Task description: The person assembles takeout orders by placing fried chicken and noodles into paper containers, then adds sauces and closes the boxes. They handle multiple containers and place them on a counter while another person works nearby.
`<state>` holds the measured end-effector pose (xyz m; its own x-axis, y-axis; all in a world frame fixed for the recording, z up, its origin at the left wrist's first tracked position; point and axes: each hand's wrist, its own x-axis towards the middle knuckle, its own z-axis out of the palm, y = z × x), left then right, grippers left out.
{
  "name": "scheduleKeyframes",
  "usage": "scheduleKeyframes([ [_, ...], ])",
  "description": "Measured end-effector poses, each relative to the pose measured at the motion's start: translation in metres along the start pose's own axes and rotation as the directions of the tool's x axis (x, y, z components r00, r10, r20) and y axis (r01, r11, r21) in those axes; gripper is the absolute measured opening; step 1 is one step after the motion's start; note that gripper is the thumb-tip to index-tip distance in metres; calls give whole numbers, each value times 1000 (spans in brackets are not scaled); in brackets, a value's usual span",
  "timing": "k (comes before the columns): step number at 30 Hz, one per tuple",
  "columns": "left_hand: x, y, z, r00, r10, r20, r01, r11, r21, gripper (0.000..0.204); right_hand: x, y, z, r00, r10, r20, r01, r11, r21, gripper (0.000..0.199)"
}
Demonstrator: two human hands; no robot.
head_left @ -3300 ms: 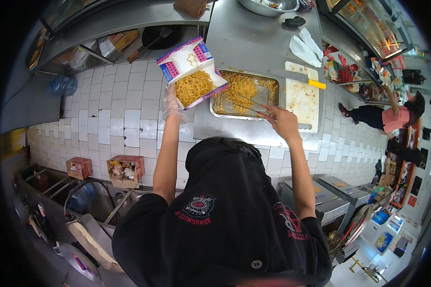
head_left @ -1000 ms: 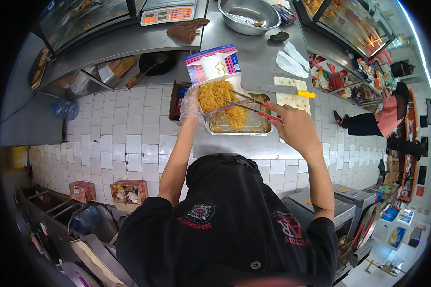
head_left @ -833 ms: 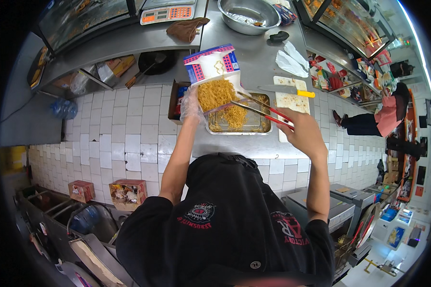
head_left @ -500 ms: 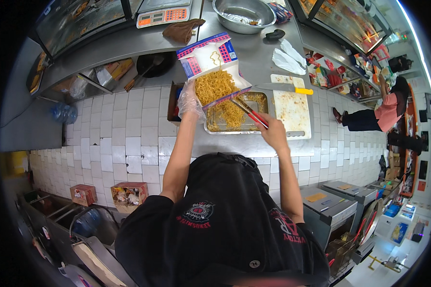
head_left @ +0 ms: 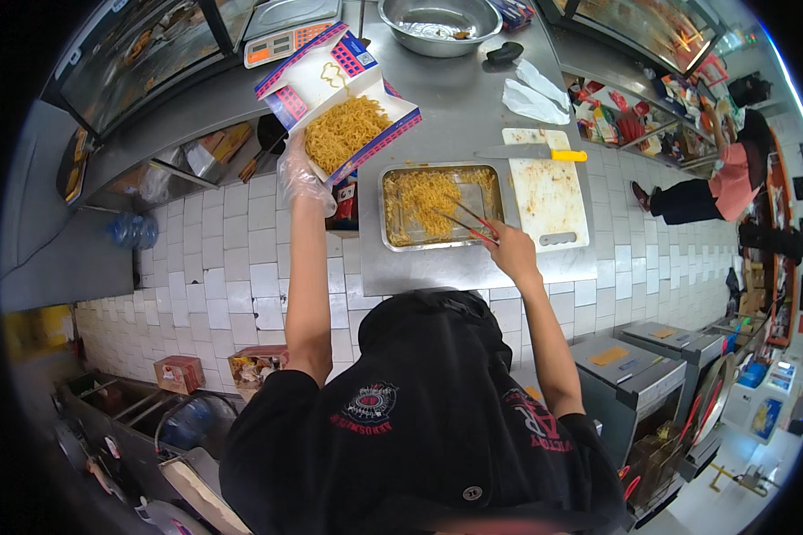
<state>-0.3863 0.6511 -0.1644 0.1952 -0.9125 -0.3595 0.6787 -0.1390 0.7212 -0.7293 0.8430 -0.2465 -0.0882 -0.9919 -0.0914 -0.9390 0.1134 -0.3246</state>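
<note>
both forearms enter from the lower edge and extend upward, away from the body. left arm nearly straight, raised higher than the right, bare below a short black sleeve. left hand (head_left: 305,176) wears a thin clear glove, palm up, fingers closed under what it carries. right arm reaches forward and slightly inward, elbow a little bent, wrist lower than the left. right hand (head_left: 511,252) bare, fingers curled tight in a pinch grip.

i see an open white takeaway box (head_left: 339,98) with blue-red trim, held above the counter; a scale's orange-lit display (head_left: 281,42) behind it; two small reddish cartons (head_left: 180,374) on the floor.
</note>
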Motion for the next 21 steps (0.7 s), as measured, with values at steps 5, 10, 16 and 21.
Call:
scheduleKeyframes([
  [5, -12, -21, 6, 985, -170, 19, 168, 983, 69, 51, 35, 15, 10, 995, -86, 42, 92, 982, -163, 41],
  [10, -15, -81, 11, 965, -257, 48, 250, 961, 118, 58, 35, 60, 10, 998, -50, 24, 53, 980, -191, 43],
  [16, -53, -172, 50, 912, -410, -15, 391, 858, 333, 68, 14, 120, -6, 887, -181, -424, 243, 965, 98, 39],
  [21, -111, -302, 144, 895, -418, 158, 350, 876, 333, 57, -23, 239, -57, 918, 344, -196, 3, 489, 872, 43],
])
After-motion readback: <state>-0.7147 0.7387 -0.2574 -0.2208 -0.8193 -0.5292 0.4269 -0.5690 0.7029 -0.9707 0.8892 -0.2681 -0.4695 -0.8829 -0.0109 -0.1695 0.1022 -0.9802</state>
